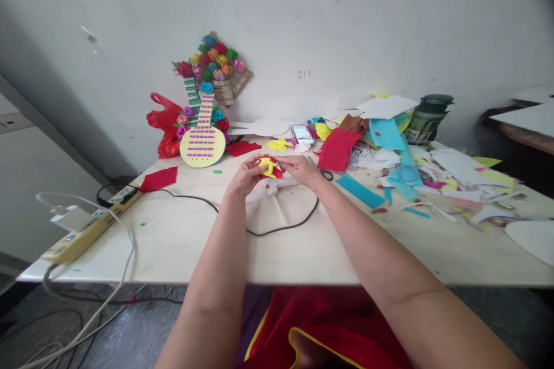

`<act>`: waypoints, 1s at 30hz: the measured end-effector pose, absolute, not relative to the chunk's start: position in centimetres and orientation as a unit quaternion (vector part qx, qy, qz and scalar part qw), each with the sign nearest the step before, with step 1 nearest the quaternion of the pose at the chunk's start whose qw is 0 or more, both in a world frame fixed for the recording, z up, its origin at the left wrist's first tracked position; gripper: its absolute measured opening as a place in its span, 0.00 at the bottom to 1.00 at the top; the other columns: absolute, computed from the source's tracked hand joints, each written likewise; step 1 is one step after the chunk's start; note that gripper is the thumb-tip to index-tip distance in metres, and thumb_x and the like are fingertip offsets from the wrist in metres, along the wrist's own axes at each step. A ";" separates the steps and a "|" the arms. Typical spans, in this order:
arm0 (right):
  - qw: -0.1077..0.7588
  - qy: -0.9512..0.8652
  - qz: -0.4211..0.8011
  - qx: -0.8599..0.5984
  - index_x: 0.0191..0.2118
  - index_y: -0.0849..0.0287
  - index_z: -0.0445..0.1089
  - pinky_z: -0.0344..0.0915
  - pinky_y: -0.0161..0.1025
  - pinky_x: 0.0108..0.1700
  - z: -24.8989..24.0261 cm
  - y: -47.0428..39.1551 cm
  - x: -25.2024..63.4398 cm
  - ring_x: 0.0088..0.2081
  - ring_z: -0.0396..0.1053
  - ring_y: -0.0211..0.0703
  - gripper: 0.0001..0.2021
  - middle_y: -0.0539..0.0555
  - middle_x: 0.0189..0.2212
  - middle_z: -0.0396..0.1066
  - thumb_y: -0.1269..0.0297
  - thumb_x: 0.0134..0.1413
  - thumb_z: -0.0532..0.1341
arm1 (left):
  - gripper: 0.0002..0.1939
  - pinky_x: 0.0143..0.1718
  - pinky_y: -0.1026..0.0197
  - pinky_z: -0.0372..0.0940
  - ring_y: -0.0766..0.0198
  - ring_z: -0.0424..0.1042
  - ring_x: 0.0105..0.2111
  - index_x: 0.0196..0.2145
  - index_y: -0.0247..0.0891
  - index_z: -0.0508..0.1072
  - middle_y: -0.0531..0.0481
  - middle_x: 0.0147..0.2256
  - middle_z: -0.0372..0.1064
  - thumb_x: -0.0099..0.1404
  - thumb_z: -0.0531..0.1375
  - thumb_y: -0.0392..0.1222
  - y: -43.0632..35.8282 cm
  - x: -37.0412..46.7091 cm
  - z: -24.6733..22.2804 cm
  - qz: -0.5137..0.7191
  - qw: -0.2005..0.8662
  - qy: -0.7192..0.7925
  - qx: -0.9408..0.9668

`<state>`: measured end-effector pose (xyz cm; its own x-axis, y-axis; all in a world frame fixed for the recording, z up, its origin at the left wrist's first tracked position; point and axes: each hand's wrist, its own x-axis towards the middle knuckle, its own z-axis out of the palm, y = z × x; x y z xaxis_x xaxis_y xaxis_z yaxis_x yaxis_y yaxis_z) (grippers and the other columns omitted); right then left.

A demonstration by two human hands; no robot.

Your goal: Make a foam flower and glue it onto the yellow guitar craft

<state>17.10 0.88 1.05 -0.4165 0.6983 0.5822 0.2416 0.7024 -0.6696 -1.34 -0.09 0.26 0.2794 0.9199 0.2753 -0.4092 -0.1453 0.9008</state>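
At the middle of the table, my left hand [248, 175] holds a small yellow and red paper flower [269, 166] from its left side, fingers closed on it. My right hand [299, 168] pinches the red edge of the same piece from the right. Just below the hands lies a white glue gun [272, 185] with a black cord. Partly behind my right hand, black scissor handles [326, 175] rest on the table.
A yellow paper guitar [202, 147] and paper flowers [216, 57] stand at the back left. A power strip [93, 228] lies at the left edge. Red cloth-like paper [338, 149], blue strips [360, 191], scraps and a dark green bottle [428, 119] occupy the right side.
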 end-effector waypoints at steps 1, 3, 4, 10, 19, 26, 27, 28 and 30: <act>0.455 -0.806 0.239 -0.296 0.48 0.60 0.70 0.64 0.39 0.47 1.1 0.8 17.1 0.43 0.70 0.40 0.18 0.55 0.41 0.73 0.72 0.52 0.52 | 0.19 0.36 0.57 0.67 0.63 0.71 0.31 0.37 0.36 0.70 0.49 0.32 0.71 0.45 0.67 0.34 -0.1 -1.3 0.2 0.548 0.607 0.243 0.522; 0.453 -0.812 0.209 -0.304 0.47 0.61 0.70 0.63 0.37 0.48 1.2 0.7 17.1 0.44 0.70 0.41 0.17 0.56 0.43 0.72 0.73 0.52 0.53 | 0.18 0.35 0.57 0.67 0.63 0.71 0.31 0.36 0.35 0.70 0.49 0.32 0.71 0.45 0.67 0.34 0.0 -1.3 0.1 0.547 0.606 0.243 0.523; 0.451 -0.814 0.193 -0.311 0.47 0.61 0.70 0.63 0.37 0.48 1.2 0.6 17.1 0.45 0.69 0.41 0.17 0.56 0.43 0.72 0.73 0.52 0.53 | 0.18 0.35 0.57 0.67 0.63 0.71 0.30 0.36 0.35 0.70 0.49 0.32 0.71 0.45 0.67 0.35 0.1 -1.3 0.1 0.547 0.604 0.245 0.525; 0.436 -0.822 0.113 -0.347 0.47 0.55 0.70 0.63 0.36 0.47 1.2 0.7 17.0 0.45 0.69 0.41 0.17 0.52 0.44 0.72 0.72 0.53 0.53 | 0.19 0.36 0.57 0.67 0.63 0.71 0.30 0.37 0.35 0.69 0.49 0.32 0.71 0.46 0.67 0.37 0.1 -1.3 0.1 0.550 0.583 0.256 0.540; 0.415 -0.825 0.047 -0.380 0.50 0.54 0.68 0.63 0.35 0.43 1.0 0.5 16.9 0.42 0.70 0.42 0.19 0.53 0.42 0.73 0.72 0.54 0.51 | 0.21 0.36 0.57 0.67 0.63 0.72 0.30 0.38 0.35 0.69 0.49 0.32 0.72 0.45 0.68 0.38 0.2 -1.3 0.2 0.556 0.559 0.268 0.554; 0.400 -0.833 0.021 -0.382 0.51 0.53 0.66 0.62 0.34 0.44 0.8 0.6 17.0 0.44 0.69 0.41 0.19 0.51 0.44 0.71 0.69 0.55 0.50 | 0.20 0.31 0.61 0.65 0.65 0.72 0.28 0.35 0.35 0.67 0.51 0.30 0.72 0.43 0.68 0.37 0.0 -1.3 0.4 0.554 0.554 0.289 0.551; 0.400 -0.832 0.022 -0.383 0.52 0.53 0.66 0.62 0.34 0.44 0.8 0.6 17.0 0.44 0.69 0.41 0.19 0.51 0.46 0.71 0.69 0.55 0.50 | 0.20 0.31 0.62 0.65 0.65 0.71 0.28 0.35 0.35 0.67 0.51 0.30 0.72 0.43 0.68 0.37 0.0 -1.3 0.4 0.553 0.554 0.291 0.550; 0.399 -0.830 0.024 -0.390 0.52 0.53 0.65 0.62 0.35 0.44 0.9 0.6 17.0 0.45 0.69 0.42 0.20 0.51 0.46 0.70 0.69 0.54 0.51 | 0.20 0.30 0.63 0.64 0.65 0.71 0.27 0.34 0.35 0.67 0.51 0.30 0.72 0.43 0.68 0.37 0.0 -1.2 0.4 0.554 0.553 0.292 0.550; 0.389 -0.822 0.028 -0.414 0.53 0.54 0.65 0.63 0.36 0.43 1.1 0.5 16.9 0.42 0.70 0.43 0.20 0.53 0.43 0.72 0.69 0.53 0.52 | 0.19 0.29 0.64 0.64 0.66 0.71 0.27 0.33 0.35 0.67 0.51 0.29 0.72 0.43 0.68 0.36 -0.1 -1.2 0.5 0.557 0.549 0.295 0.548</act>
